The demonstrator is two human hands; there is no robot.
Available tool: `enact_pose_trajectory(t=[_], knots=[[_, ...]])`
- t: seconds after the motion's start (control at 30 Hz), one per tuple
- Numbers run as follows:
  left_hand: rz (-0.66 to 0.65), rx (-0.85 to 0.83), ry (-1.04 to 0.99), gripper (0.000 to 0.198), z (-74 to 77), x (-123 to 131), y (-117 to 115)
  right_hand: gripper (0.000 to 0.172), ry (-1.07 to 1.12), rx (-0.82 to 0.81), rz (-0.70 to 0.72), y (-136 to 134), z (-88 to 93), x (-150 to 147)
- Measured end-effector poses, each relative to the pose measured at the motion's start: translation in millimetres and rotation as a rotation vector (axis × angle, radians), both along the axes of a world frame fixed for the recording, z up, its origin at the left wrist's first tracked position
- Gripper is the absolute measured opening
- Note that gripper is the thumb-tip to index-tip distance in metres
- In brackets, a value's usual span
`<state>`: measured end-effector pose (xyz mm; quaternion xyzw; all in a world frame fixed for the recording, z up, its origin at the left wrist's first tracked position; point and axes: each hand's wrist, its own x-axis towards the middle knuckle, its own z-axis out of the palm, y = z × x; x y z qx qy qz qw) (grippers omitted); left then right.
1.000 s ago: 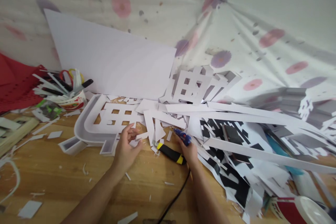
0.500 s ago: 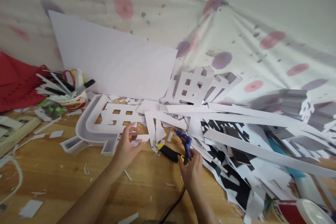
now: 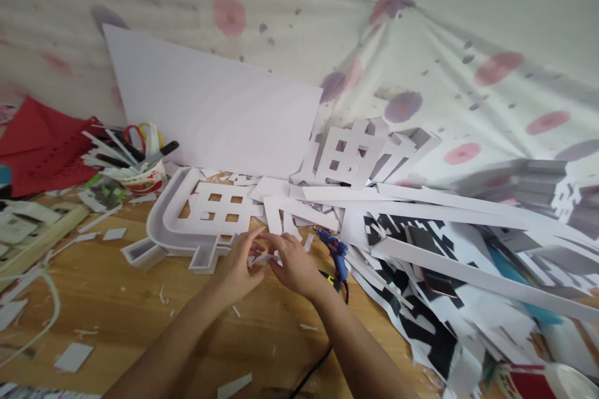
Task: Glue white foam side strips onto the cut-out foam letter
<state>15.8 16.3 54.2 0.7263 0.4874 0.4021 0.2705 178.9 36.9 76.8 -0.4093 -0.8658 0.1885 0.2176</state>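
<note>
My left hand [image 3: 243,267] and my right hand [image 3: 294,263] meet over the middle of the wooden table. Both sets of fingers close around a small white board piece [image 3: 266,258], which they partly cover. Just left of them lies a white raised character shape [image 3: 161,234] with side walls and square cut-outs. A blue glue gun [image 3: 337,252] rests to the right of my right hand, its black cable running toward me. The yellow and black utility knife [image 3: 331,280] shows only at one end, the remainder hidden behind my right hand.
White board strips [image 3: 444,264] and printed black-and-white sheets [image 3: 414,318] cover the right side, with a phone [image 3: 431,262] among them. Finished white letters [image 3: 349,156] and a large white board [image 3: 213,112] lean at the back. A tool bowl [image 3: 143,179] stands left.
My right hand has moved left from beside the glue gun and utility knife to join my left hand at the white piece. The view has shifted slightly left.
</note>
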Motion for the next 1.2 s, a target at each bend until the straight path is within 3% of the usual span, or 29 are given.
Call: enact_pose_trajectory(t=[0.1,0.23,0.37,0.5,0.67,0.87,1.07,1.2], knots=[[0.117,0.059,0.076,0.053,0.8,-21,7,0.030,0.031,-0.008,-0.010,5,6.0,5],[0.307,0.139,0.303,0.036,-12.2,-51,20,0.020,0.069,-0.078,-0.015,10,16.3,12],[0.240,0.142,0.455,0.027,-25.4,-72,22,0.017,0.096,-0.079,0.038,19,22.4,10],[0.121,0.102,0.543,0.042,-24.7,-81,18,0.016,0.148,-0.063,0.059,25,20.6,4],[0.159,0.106,0.707,0.043,-27.5,-78,24,0.014,0.220,-0.052,-0.007,26,10.2,-1],[0.265,0.206,0.625,0.027,-31.9,-83,36,0.009,0.313,-0.048,-0.133,23,8.7,8],[0.339,0.222,0.422,0.021,-10.5,-99,42,0.009,0.408,-0.035,-0.196,18,17.3,18],[0.345,0.199,0.392,0.023,1.1,-107,40,0.009,0.464,-0.024,-0.208,17,18.5,22]])
